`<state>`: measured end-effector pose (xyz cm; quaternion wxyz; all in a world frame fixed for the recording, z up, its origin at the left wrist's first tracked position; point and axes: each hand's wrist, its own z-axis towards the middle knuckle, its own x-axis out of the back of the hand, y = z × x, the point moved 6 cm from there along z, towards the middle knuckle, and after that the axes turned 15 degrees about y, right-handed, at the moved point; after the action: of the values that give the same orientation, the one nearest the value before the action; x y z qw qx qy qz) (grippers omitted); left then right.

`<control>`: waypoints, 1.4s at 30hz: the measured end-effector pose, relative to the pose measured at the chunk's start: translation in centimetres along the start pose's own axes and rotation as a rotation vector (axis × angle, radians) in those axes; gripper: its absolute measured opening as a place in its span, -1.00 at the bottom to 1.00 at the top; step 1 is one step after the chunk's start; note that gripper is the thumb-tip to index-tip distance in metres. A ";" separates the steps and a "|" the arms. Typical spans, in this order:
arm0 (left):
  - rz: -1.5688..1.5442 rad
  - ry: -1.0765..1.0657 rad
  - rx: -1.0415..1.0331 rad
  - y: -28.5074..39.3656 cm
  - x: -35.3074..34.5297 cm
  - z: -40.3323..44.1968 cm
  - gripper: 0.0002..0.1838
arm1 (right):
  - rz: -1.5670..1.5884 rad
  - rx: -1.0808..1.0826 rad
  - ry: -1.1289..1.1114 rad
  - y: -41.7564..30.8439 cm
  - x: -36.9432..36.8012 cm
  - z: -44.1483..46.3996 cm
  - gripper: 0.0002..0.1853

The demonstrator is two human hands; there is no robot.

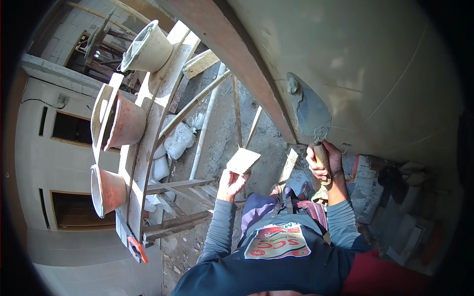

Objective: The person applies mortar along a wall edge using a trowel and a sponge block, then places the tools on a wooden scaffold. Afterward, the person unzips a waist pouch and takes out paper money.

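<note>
A small pale slab (243,161) is held up in front of the person's body, its flat face catching bright light. The left hand (232,185) is closed on its near edge, thumb and fingers pinching it. Well apart from that, the right hand (333,159) is wrapped around the wooden handle of a trowel (312,111), whose broad grey blade points away from the body and carries lumps of grey paste at its tip and near the handle. The blade is in front of a smooth, pale wall (380,64); from where I stand I cannot tell whether they touch. Below the hands is a dark shirt (326,269) with "SCG" printed on it, and beyond it sandalled feet show on the dusty floor (217,133). To the person's left runs a long plank (154,121) holding a pale bucket (154,52) at the far end, then a reddish bucket (127,122), then an orange bucket (112,190). A saw (137,249) with an orange handle is at the near end. White sacks (178,140) lie on the floor beside the plank.
</note>
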<state>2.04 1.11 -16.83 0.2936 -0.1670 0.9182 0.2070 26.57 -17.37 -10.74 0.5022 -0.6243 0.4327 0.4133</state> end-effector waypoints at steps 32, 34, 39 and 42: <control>-0.121 0.007 -0.066 0.5 3.7 -3.4 -0.71 | -1.206 1.089 0.498 -11.7 -6.4 8.7 -0.59; -0.109 0.003 -0.074 0.5 4.1 -3.0 -0.71 | -1.176 1.019 0.433 -10.8 -5.9 8.0 -0.58; -0.119 -0.046 -0.033 1.2 5.8 -2.4 -0.70 | -0.984 1.020 0.462 -9.4 -3.1 7.7 -0.55; -0.053 0.008 -0.079 1.5 5.7 -2.7 -0.68 | -1.256 1.121 0.641 -9.6 -3.0 9.7 -0.51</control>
<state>-4.32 0.01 -17.86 0.2885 -0.2036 0.9057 0.2346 34.09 -6.28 -6.78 0.7216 -0.4943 0.2691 -0.4031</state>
